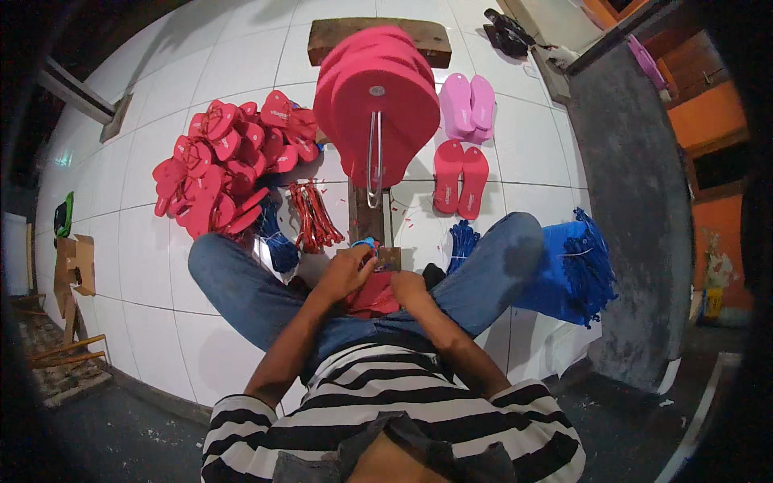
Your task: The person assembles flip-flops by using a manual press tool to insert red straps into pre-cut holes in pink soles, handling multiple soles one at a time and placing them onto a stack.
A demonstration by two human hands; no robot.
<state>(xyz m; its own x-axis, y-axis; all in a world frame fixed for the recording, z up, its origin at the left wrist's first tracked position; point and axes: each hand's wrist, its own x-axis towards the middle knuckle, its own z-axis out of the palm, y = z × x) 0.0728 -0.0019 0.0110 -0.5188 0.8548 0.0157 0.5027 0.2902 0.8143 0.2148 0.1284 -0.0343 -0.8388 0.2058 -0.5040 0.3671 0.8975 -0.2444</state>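
Both of my hands meet over a wooden block (389, 258) between my knees. My left hand (346, 274) has its fingers bent at the block, close to a small blue curved piece (368, 242); what lies under the fingertips is hidden. My right hand (409, 290) is closed against the edge of a red sole-like piece (373, 295) that lies in my lap, partly covered by the hands. Straight ahead stands a tall stack of red flip-flop soles (377, 121), with a long metal loop (374, 157) in front of it.
At left lies a heap of red flip-flops (211, 193), with red straps (316, 217) and blue straps (278, 237) nearer me. Right of the stack lie pink soles (469, 109) and a red pair (460, 179). More blue straps (461, 244) and a blue bundle (573, 266) flank my right knee.
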